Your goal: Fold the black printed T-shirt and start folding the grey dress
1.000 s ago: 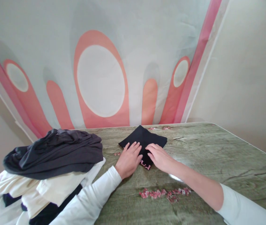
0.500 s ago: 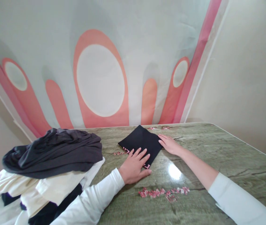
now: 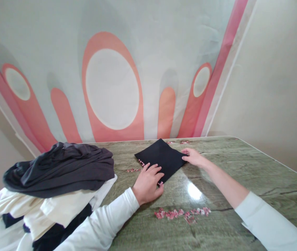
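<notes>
A folded piece of black cloth (image 3: 165, 157) with pink print along its near left edge lies on the table. My left hand (image 3: 149, 183) rests on its near edge, fingers spread and palm down. At the cloth's right corner, my right hand (image 3: 193, 157) pinches the fabric between thumb and fingers. That corner looks slightly raised. Which garment the cloth is, I cannot tell.
A heap of clothes stands on the left, with a dark grey garment (image 3: 61, 170) on top of a cream garment (image 3: 64, 205) and other black and white pieces. The wood-patterned table (image 3: 242, 167) ends at a wall (image 3: 148, 69) with a coral pattern.
My right hand has moved slightly right and closed on the cloth's corner. The cloth has shifted a little to the right. My left hand has drawn its fingers slightly together.
</notes>
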The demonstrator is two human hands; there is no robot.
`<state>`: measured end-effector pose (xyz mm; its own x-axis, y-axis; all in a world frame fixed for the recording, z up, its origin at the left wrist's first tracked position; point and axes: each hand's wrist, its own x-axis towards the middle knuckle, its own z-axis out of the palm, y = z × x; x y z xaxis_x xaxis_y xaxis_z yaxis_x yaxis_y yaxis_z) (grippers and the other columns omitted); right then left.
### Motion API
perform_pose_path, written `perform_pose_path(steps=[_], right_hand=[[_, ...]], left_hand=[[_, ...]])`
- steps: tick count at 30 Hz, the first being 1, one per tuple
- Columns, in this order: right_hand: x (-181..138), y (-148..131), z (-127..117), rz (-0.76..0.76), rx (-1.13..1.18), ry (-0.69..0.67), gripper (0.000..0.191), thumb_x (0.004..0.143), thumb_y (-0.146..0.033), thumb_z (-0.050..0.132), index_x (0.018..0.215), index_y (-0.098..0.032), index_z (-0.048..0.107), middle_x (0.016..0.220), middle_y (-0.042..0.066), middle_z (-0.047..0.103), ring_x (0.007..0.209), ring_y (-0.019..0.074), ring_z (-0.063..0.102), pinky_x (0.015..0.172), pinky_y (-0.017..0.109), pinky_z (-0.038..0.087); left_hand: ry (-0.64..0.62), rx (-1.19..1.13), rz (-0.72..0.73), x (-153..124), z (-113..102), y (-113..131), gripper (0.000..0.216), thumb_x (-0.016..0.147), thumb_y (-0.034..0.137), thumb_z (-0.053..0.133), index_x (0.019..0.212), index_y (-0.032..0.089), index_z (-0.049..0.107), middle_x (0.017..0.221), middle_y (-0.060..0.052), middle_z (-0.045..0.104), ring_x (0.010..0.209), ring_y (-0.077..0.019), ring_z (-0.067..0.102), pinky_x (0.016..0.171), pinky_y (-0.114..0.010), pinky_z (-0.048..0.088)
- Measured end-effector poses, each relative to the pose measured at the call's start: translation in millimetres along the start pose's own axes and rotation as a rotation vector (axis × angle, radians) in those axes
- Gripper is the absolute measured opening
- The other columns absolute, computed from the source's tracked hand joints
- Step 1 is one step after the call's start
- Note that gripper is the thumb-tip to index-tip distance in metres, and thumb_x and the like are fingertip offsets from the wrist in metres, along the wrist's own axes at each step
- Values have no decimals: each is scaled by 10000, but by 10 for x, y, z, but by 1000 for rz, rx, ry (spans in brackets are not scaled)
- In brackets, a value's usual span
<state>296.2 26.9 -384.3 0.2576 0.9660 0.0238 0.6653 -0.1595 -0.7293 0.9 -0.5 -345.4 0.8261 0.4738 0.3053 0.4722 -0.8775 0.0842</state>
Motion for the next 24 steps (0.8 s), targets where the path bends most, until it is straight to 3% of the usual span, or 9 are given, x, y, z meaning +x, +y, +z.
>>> perform_pose_path(steps=[4, 7, 10, 14, 18, 24], right_hand=[[-82, -16, -116, 86, 7, -119, 355, 648, -60, 584, 992, -135, 539, 835, 40, 661, 665, 134, 614, 562, 223, 473], [-148, -71, -199, 180, 11, -205, 354, 671, -110, 619, 1001, -143, 495, 752, 17, 629, 543, 116, 578, 447, 207, 443], [-179, -128, -249, 257, 19, -242, 295, 734, -215, 626, 972, -147, 467, 659, -6, 586, 476, 112, 553, 414, 221, 451], [-185, -163, -265, 273, 74, -236, 269, 733, -253, 657, 895, -155, 467, 587, -31, 552, 473, 118, 552, 420, 235, 480], [-201, -178, -263, 271, 129, -244, 303, 698, -198, 693, 884, -159, 456, 614, -23, 589, 522, 126, 578, 437, 231, 496], [-197, -132, -267, 296, 173, -236, 425, 620, -231, 762, 912, -167, 458, 566, -54, 566, 425, 100, 542, 392, 221, 475]], left_hand=[[12, 45, -23, -6, -47, -161, 289, 797, 218, 478, 1059, 209, 598, 1195, -71, 542, 1211, -238, 383, 1053, -434, 205], [23, 55, -76, -7, -60, -291, 280, 806, 227, 483, 1069, 195, 575, 1157, -80, 542, 1142, -235, 441, 1002, -404, 291], [24, 43, -165, 0, -35, -334, 282, 807, 323, 516, 1049, 183, 544, 1044, -78, 551, 967, -217, 529, 852, -346, 410], [29, 78, -243, 28, 13, -296, 198, 815, 334, 508, 948, 189, 523, 915, -46, 533, 802, -188, 546, 711, -296, 433], [-3, 122, -249, 47, 29, -280, 136, 839, 302, 467, 903, 197, 525, 871, -37, 528, 768, -177, 543, 693, -284, 426], [-49, 165, -193, 39, 10, -281, 153, 859, 228, 418, 854, 195, 566, 863, -50, 540, 784, -181, 547, 735, -300, 427]])
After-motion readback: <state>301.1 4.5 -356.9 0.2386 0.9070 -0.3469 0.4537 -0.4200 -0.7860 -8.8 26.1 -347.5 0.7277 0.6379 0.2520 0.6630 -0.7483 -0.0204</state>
